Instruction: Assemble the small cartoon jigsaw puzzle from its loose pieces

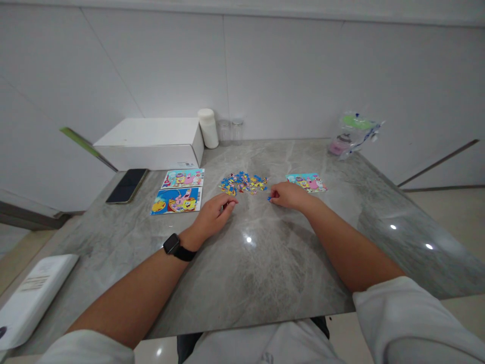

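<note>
A loose heap of small jigsaw puzzle pieces [244, 182], mostly blue and yellow, lies on the grey marbled table [261, 283]. My left hand [215, 215] rests just in front of the heap's left side, its fingers curled and thumb pressed in; whatever they may hold is hidden. To the right of the heap, my right hand [286, 195] is closed in a pinch, with a blue puzzle piece [269, 199] at the fingertips. Partly behind that hand lies a cartoon picture card [312, 182]. Two more cards, one light blue [184, 178] and one darker blue [176, 200], lie left of my left hand.
A white box [151, 144], a white bottle [208, 129] and two clear glasses [231, 132] stand along the back. At the back right is a clear plastic bag [352, 135] with pink and green contents. A phone [128, 186] and a white device [36, 298] lie left.
</note>
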Demonstrator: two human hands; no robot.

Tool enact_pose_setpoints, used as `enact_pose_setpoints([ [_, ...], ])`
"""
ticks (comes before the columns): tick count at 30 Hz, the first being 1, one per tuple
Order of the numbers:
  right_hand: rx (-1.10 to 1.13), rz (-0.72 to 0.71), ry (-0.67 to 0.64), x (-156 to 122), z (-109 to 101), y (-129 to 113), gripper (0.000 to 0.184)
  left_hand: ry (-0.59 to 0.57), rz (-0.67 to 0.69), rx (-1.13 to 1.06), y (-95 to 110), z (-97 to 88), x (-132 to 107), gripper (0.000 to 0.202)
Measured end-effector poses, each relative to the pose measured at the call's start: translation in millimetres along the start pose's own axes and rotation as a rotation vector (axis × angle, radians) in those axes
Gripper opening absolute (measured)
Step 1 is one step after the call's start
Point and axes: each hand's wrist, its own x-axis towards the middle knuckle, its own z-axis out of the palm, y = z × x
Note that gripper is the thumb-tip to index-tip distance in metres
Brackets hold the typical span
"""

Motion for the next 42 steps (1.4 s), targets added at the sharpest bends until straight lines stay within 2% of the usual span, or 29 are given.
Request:
enact_pose_setpoints([
  [4, -0.001, 0.014, -0.023, -3, -6, 5, 0.017, -0.005, -0.005, 0.005, 0, -0.1, 1, 0.026],
  [9, 0.049, -0.09, 0.002, -1, -8, 8, 0.028, -0.015, -0.02, 0.013, 0, -0.2, 1, 0.027],
  [16, 0.088, -0.065, -0.102, -4, -5, 8, 0.019, -0.009, -0.007, 0.007, -1, -0.2, 0, 0.027],
  [23, 0.078, -0.038, -0.123, -10, -13, 5, 0.017, -0.021, -0.001, 0.011, 0, -1.4, 1, 0.027],
  [30, 0.037, -0.001, -0.01, -11, -25, 18, 0.02, -0.015, 0.003, 0.007, -1, -1.7, 2, 0.028],
  [36, 0.049, -0.082, -0.152, -10, -17, 2, 0.021, -0.021, 0.006, 0.027, -3, -1.3, 2, 0.028],
  [42, 0.099, -0.127, -0.17, -8, -16, 0, 0.018, -0.017, -0.003, 0.04, -3, -1.9, 1, 0.028],
])
